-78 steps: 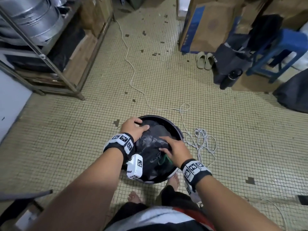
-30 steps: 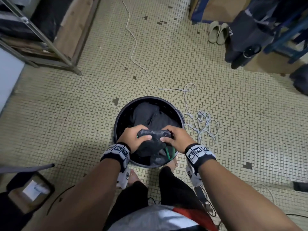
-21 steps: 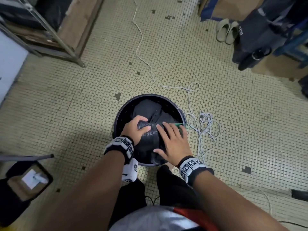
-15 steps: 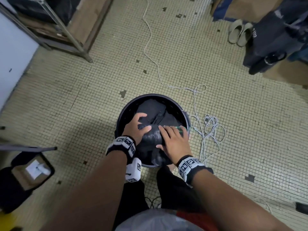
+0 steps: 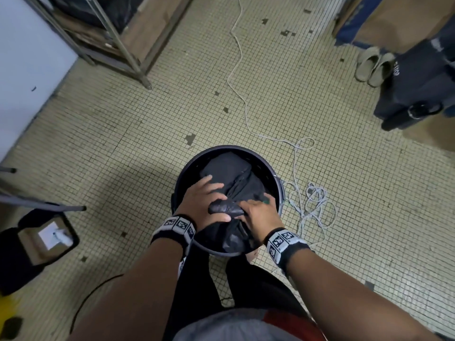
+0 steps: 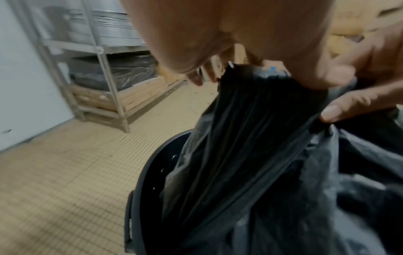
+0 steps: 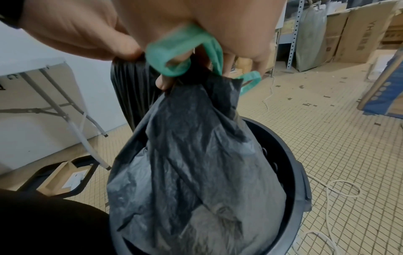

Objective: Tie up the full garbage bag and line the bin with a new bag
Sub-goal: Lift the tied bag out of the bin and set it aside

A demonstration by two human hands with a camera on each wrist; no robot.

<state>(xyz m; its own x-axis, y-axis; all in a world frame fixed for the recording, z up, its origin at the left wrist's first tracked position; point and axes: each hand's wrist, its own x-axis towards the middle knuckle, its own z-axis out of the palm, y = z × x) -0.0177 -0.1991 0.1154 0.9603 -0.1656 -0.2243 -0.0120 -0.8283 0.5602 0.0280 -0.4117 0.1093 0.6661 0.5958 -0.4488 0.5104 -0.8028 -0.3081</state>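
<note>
a moment ago our right hand [image 5: 260,214] lay flat; now it curls through the green drawstring [image 7: 183,51] while our left hand [image 5: 202,202] pinches the gathered neck of the garbage bag [image 7: 196,172], still inside the bin [image 5: 277,185]. tying seems underway.

Floor: I see small beige mosaic tiles [image 5: 123,143], some chipped.
Left: white wall [image 5: 24,70], metal shelving rack [image 5: 118,45].
Right: cardboard boxes [image 5: 394,20], pale slippers [image 5: 371,67].

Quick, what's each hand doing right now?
Left hand: grips the gathered neck of the black plastic garbage bag.
Right hand: grips the bag's green drawstring loop.
</note>
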